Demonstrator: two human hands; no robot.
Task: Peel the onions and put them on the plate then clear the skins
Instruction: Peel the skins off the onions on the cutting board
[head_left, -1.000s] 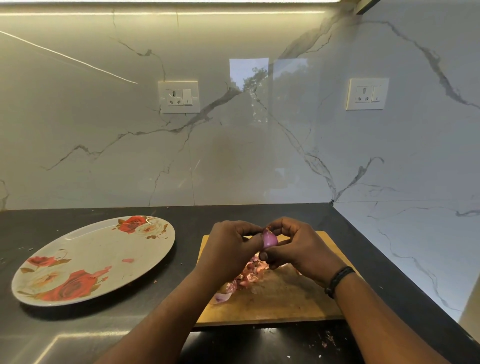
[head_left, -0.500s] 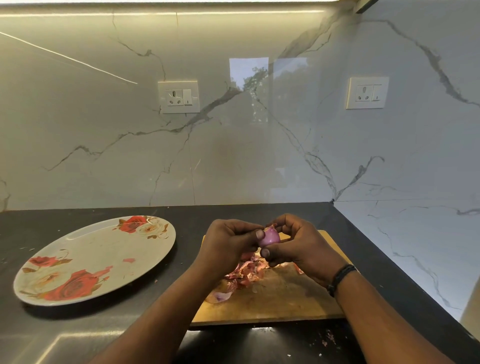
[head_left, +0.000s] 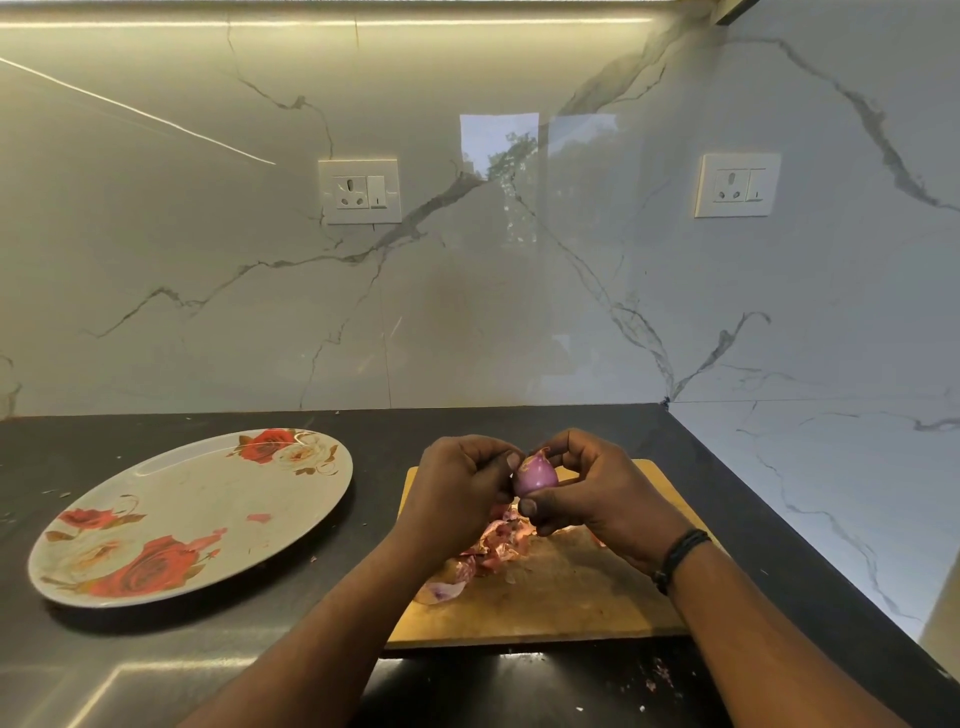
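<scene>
A small purple onion (head_left: 536, 477) is held above the wooden cutting board (head_left: 571, 597). My right hand (head_left: 597, 493) grips it between thumb and fingers. My left hand (head_left: 457, 493) pinches at its left side with thumb and fingertips. A bit of dry skin still clings to the onion's tip. A heap of pink onion skins (head_left: 488, 551) lies on the board under my hands. The oval plate with red roses (head_left: 192, 514) sits to the left on the dark counter, with a tiny pink scrap on it.
The dark counter (head_left: 156, 654) meets a marble wall behind and a marble side wall on the right. Two wall sockets (head_left: 359, 190) hang above. Small skin crumbs lie on the counter in front of the board (head_left: 660, 680).
The onion has been turned in my fingers and shows more of its purple surface. Both hands stay over the board, nearly in the same place.
</scene>
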